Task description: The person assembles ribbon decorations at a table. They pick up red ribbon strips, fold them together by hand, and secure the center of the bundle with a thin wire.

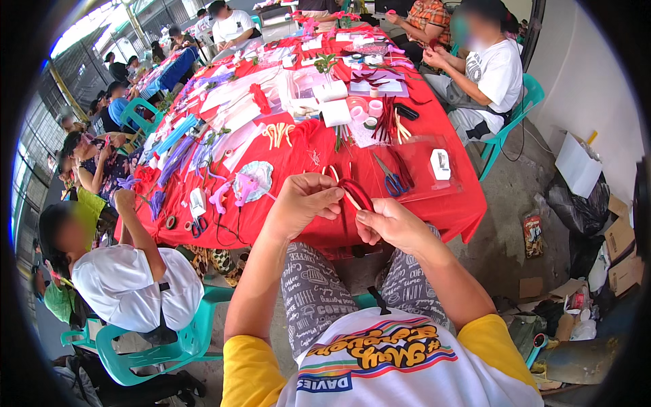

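Between my hands, above the near edge of the table, is a curved loop of dark red and cream pipe cleaners point(357, 195). My left hand point(303, 205) pinches its left end between thumb and fingers. Its right end is gripped by my right hand point(395, 222), thumb on top. Just beyond my hands, scissors with blue handles point(395, 184) lie on the table beside dark red pipe cleaners point(403, 169). A pink glue gun point(249, 188) rests on a pale ruffled mat to the left of my left hand.
The red-covered table point(305, 234) carries purple pipe cleaners point(178, 160), cream pipe cleaners point(279, 135), a white paper roll point(335, 112) and small scissors point(199, 226). People sit along both sides, one close on my left in a green chair point(178, 346). Black bags and boxes stand at right.
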Tool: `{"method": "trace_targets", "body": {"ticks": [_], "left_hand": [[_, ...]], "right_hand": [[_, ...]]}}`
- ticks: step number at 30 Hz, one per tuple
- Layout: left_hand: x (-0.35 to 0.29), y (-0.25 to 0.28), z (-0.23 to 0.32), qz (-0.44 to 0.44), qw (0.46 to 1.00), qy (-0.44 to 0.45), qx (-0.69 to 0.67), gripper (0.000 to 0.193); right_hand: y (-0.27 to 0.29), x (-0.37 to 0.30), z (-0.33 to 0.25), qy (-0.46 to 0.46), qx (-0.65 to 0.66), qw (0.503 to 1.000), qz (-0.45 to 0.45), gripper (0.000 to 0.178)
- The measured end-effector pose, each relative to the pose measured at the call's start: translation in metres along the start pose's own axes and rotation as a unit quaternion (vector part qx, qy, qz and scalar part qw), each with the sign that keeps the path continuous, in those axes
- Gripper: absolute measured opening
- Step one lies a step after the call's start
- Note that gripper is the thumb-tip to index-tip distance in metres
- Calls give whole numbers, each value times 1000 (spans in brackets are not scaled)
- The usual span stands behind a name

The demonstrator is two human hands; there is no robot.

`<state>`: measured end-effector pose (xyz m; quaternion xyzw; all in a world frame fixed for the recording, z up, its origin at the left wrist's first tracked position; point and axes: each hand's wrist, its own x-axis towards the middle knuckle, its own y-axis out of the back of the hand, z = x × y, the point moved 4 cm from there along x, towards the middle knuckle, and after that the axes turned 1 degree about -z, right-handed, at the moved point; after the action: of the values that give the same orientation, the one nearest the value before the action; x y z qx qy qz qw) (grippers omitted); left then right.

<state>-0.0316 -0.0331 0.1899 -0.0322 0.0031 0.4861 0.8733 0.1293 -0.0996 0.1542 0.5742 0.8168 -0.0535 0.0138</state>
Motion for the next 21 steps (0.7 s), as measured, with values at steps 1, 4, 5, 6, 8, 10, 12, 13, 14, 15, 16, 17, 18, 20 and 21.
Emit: {"method": "trace_targets", "body": {"ticks": [1, 4, 5, 6, 8, 10, 12, 13, 14, 15, 16, 17, 18, 20, 21], "left_hand": [[0, -3, -1, 6, 1000, -6, -17, 18], [-1, -6, -3, 12, 999, -17, -37, 18], [0, -7, -4, 12, 999, -20, -39, 18], [1, -7, -5, 13, 999, -20, -35, 17], [2, -7, -6, 16, 999, -20, -28, 16], [3, -6, -9, 21, 999, -24, -36, 16], [4, -6, -11, 27, 998, -30, -45, 16], [4, -6, -12, 30, 998, -34, -52, 16], [5, -6, -13, 33, 997, -38, -58, 16], [5, -6, -13, 35, 996, -42, -64, 15], [6, -6, -14, 37, 996, -47, -69, 15], [6, -6, -14, 39, 995, -51, -74, 15], [6, -5, -14, 38, 995, -54, -72, 15], [7, -4, -14, 35, 995, -58, -67, 15], [7, -3, -15, 35, 996, -61, -63, 16]], "right_hand": [[0, 0, -1, -1, -7, 1000, 2, 25], [0, 1, -2, -14, -12, 1000, 12, 26], [0, 1, -1, -20, -11, 1000, 16, 26], [1, 2, -1, -23, -10, 1000, 18, 25], [0, 3, 0, -30, -9, 999, 21, 21], [-1, 4, -2, -28, -14, 999, 13, 21], [-1, 5, -2, -21, -26, 999, 9, 22], [-1, 6, -2, -15, -37, 999, 9, 23], [0, 7, -1, -9, -48, 999, 9, 24], [1, 8, -1, 0, -70, 997, 15, 24], [2, 9, 0, 9, -93, 995, 19, 24], [3, 10, 0, 18, -115, 993, 24, 24], [3, 11, 1, 6, -125, 992, 29, 24], [3, 13, 5, -20, -145, 988, 39, 24], [3, 11, 1, 3, -110, 993, 40, 23]]}}
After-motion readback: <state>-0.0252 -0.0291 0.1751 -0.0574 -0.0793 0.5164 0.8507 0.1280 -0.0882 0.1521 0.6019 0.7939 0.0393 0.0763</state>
